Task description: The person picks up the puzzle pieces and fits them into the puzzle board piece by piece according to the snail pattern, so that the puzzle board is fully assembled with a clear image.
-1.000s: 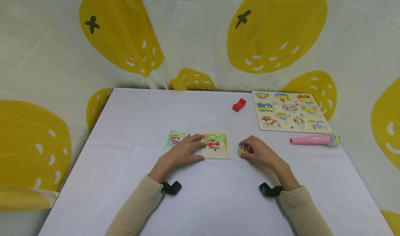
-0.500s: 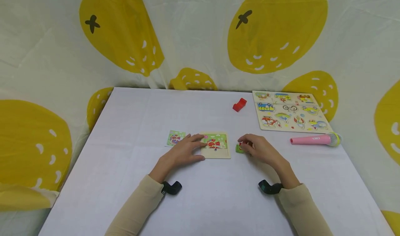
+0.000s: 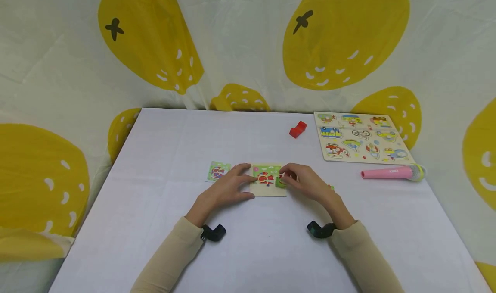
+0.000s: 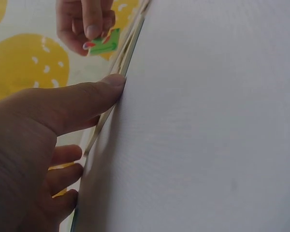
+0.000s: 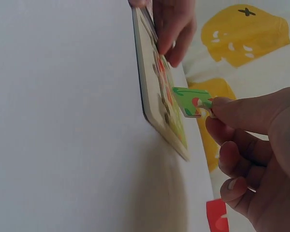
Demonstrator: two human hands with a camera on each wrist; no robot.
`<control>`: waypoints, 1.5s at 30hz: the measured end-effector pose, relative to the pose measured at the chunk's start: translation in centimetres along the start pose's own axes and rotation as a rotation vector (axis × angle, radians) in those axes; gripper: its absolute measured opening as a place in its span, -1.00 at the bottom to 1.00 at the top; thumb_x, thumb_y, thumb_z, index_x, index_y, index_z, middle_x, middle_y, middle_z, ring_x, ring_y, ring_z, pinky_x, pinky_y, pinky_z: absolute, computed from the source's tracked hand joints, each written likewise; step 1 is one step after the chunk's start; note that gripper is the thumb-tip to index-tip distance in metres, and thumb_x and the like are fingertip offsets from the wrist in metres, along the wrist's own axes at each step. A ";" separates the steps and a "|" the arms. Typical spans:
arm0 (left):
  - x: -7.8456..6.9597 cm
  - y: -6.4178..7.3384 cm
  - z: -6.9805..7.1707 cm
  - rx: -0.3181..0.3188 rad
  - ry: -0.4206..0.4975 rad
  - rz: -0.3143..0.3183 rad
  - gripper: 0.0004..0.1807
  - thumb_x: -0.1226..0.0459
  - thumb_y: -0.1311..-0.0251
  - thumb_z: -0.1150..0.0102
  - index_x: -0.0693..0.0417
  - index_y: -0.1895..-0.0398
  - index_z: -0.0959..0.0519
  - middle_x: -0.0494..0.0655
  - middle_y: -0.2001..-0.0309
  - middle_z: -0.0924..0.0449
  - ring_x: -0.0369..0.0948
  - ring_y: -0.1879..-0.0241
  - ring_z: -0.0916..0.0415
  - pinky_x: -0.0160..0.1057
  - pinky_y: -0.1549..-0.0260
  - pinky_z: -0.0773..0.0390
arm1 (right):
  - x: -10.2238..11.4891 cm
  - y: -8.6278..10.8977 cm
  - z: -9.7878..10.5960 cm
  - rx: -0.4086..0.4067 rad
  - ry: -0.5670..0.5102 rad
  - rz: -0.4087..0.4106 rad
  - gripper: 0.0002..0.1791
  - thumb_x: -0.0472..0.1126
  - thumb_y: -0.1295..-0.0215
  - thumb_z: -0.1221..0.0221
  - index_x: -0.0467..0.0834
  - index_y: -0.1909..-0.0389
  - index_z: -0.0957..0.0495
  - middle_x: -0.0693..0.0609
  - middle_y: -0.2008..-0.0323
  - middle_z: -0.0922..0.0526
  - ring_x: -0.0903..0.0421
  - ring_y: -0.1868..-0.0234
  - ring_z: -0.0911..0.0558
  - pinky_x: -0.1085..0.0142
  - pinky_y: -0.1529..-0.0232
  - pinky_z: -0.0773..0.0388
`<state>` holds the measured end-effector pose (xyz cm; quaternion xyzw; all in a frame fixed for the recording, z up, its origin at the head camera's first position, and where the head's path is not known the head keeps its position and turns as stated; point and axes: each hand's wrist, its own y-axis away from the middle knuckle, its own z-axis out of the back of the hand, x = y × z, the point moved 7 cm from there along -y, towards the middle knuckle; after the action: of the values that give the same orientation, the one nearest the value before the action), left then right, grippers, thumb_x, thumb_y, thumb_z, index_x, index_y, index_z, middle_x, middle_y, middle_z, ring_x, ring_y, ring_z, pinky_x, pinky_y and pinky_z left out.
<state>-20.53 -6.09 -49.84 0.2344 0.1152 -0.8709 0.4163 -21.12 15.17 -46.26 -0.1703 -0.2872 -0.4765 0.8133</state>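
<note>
A small wooden puzzle board [image 3: 271,192] lies in the middle of the table, with a red, white and green picture filling its upper part and bare wood along its near strip. My left hand [image 3: 226,184] rests on its left side, fingers spread on the picture and thumb at the near edge. My right hand [image 3: 304,182] pinches a green puzzle piece [image 5: 183,100] between thumb and fingertips, tilted close over the board's right part. Left of the board, a small printed picture card [image 3: 217,170] lies partly under the left hand.
Behind my right wrist peeks a bit of another green piece [image 3: 331,188]. A pink toy microphone [image 3: 387,172] lies at the right. Farther back are a larger vehicle puzzle board [image 3: 362,138] and a red block [image 3: 298,129]. A lemon-print curtain [image 3: 248,38] hangs beyond the table.
My right hand has carried the puzzle piece left from the table to over the board, uncovering part of another piece. My left hand has stayed on the board.
</note>
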 end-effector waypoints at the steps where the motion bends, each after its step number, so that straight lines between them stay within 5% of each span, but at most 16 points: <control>1: 0.1 0.0 0.0 0.001 0.007 0.006 -0.39 -0.10 -0.19 -0.33 -0.13 -0.29 -0.57 0.03 -0.52 -0.18 0.01 -0.53 -0.14 -0.01 -0.51 -0.20 | 0.3 -0.2 -0.2 0.003 -0.002 0.008 -0.74 -0.22 -0.35 -0.26 -0.17 -0.02 -0.61 0.10 0.31 -0.61 0.20 0.30 -0.48 0.44 0.29 -0.49; 18: 0.2 0.0 -0.1 0.003 0.054 0.023 -0.41 -0.09 -0.19 -0.34 -0.14 -0.27 -0.57 0.04 -0.51 -0.19 0.00 -0.55 -0.09 0.00 -0.47 -0.27 | 2.8 -2.2 -3.9 0.049 -0.040 0.045 -0.79 -0.23 -0.37 -0.24 -0.13 0.01 -0.62 0.11 0.29 -0.62 0.20 0.26 -0.49 0.38 0.19 -0.51; 31: 0.4 -0.1 0.0 -0.012 0.053 0.024 -0.39 -0.09 -0.16 -0.37 -0.10 -0.26 -0.57 0.04 -0.49 -0.23 0.02 -0.55 -0.11 0.00 -0.49 -0.24 | 2.9 -2.6 -5.0 0.039 0.004 -0.027 -0.76 -0.21 -0.38 -0.24 -0.11 -0.02 -0.61 0.10 0.22 -0.63 0.18 0.24 -0.50 0.32 0.14 -0.55; 45: 0.7 -0.1 -0.1 -0.009 0.052 0.045 -0.36 -0.10 -0.14 -0.39 -0.08 -0.26 -0.55 0.01 -0.48 -0.24 -0.02 -0.52 -0.19 -0.04 -0.48 -0.27 | 3.1 -3.0 -5.4 0.032 0.028 0.023 -0.86 -0.25 -0.30 -0.31 -0.13 0.14 -0.70 0.09 0.30 -0.64 0.24 0.29 -0.51 0.39 0.22 -0.53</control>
<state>-20.98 -6.44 -50.28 0.2575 0.1247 -0.8544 0.4338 -20.92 8.65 -48.45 -0.1541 -0.2814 -0.4650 0.8251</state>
